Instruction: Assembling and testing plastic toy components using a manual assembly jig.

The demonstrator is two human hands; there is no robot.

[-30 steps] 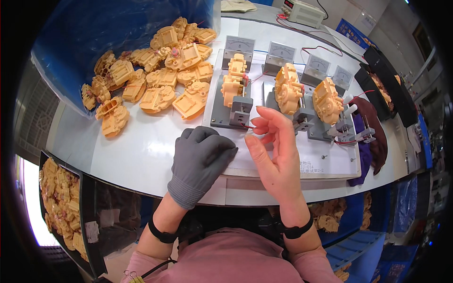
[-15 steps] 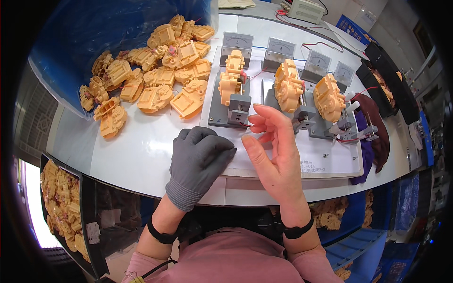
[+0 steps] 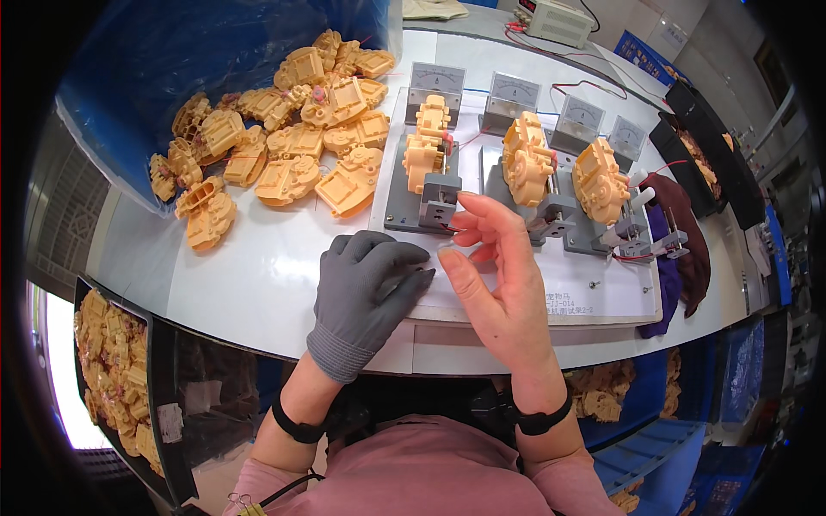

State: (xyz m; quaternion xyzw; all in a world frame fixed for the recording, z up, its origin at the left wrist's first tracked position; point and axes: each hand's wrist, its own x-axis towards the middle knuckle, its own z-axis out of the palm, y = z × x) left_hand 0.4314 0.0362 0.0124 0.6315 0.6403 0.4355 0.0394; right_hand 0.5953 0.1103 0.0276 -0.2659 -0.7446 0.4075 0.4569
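My left hand [image 3: 366, 297], in a grey knit glove, hovers at the front left corner of the white test board [image 3: 482, 292]. Its fingers are bent, with a gap to the thumb and nothing visible between them. Bare, my right hand [image 3: 503, 279] is held palm inward with fingers loosely curved and thumb apart, holding nothing. Its fingertips are close to the grey clamp of the left fixture [image 3: 404, 206], which bears an upright yellow plastic gearbox [image 3: 427, 146]. Two more gearboxes, a middle one [image 3: 528, 161] and a right one [image 3: 601, 182], sit in similar fixtures.
Analog panel meters [image 3: 436, 80] stand behind the fixtures. Several loose yellow gearboxes [image 3: 288, 179] spill from a blue-lined bin [image 3: 129, 112] at the left. A purple cloth [image 3: 662, 267] lies to the right, a power supply [image 3: 557, 21] at the back. Below left is a full crate [image 3: 116, 370].
My left hand has loosened, its fingers spreading slightly away from the thumb. My right hand has barely moved. The bench view has shifted slightly.
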